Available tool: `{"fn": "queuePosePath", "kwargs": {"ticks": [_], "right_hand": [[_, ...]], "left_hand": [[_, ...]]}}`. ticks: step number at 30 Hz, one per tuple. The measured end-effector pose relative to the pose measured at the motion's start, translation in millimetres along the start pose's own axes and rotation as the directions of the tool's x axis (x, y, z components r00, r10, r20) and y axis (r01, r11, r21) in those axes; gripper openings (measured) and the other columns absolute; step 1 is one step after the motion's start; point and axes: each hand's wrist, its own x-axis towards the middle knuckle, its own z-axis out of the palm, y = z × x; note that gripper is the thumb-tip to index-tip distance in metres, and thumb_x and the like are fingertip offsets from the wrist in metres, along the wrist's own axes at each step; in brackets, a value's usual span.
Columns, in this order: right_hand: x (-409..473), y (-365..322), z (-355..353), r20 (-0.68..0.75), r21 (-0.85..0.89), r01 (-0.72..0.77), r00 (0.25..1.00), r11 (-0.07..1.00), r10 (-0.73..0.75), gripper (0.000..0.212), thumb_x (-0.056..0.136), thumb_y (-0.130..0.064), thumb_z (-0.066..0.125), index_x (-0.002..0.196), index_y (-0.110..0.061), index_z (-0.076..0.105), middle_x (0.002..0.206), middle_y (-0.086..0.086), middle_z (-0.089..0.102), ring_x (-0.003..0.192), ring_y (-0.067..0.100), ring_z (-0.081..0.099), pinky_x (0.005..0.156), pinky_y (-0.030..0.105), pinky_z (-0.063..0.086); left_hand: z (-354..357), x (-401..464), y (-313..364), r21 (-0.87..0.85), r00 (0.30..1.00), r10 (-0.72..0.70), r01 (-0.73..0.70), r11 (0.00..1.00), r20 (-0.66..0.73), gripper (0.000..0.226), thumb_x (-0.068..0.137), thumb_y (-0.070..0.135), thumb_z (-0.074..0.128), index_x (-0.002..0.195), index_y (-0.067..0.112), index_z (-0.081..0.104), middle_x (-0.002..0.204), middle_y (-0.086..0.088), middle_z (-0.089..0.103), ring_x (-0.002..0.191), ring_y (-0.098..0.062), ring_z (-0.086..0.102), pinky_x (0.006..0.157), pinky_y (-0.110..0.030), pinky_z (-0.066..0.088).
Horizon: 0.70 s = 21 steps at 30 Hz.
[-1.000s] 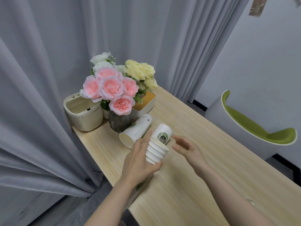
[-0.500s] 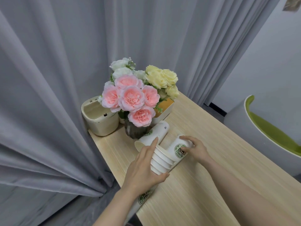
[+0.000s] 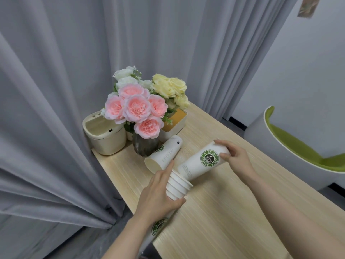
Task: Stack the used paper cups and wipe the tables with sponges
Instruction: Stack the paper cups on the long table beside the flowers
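My left hand (image 3: 158, 193) grips a stack of paper cups (image 3: 178, 187) tilted over the table's (image 3: 233, 212) left edge, rims pointing up and away. My right hand (image 3: 236, 157) holds the base of a single cup (image 3: 202, 161) with a green coffee logo, its open end set into the top of the stack. Another cup (image 3: 165, 153) lies on its side just beyond, against a dark vase (image 3: 144, 146) of pink, white and yellow flowers (image 3: 138, 107). A cream bin (image 3: 104, 135) stands at the far left corner.
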Motion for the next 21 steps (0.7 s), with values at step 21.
{"fn": "queuePosePath", "kwargs": {"ticks": [21], "right_hand": [[-64,-29,55,0.317,0.141,0.01,0.947,0.99,-0.055,0.037,0.09,0.009,0.051,0.113,-0.016,0.066,0.081,0.009,0.07,0.079,0.013,0.066,0.078,0.022,0.051]], "left_hand": [[1,-35,14,-0.042,0.995,0.005,-0.009,0.999,-0.1,0.106,0.067,0.062,0.066,0.142,0.055,-0.009,0.127,0.019,0.035,0.11,-0.002,0.044,0.081,-0.029,0.048]]}}
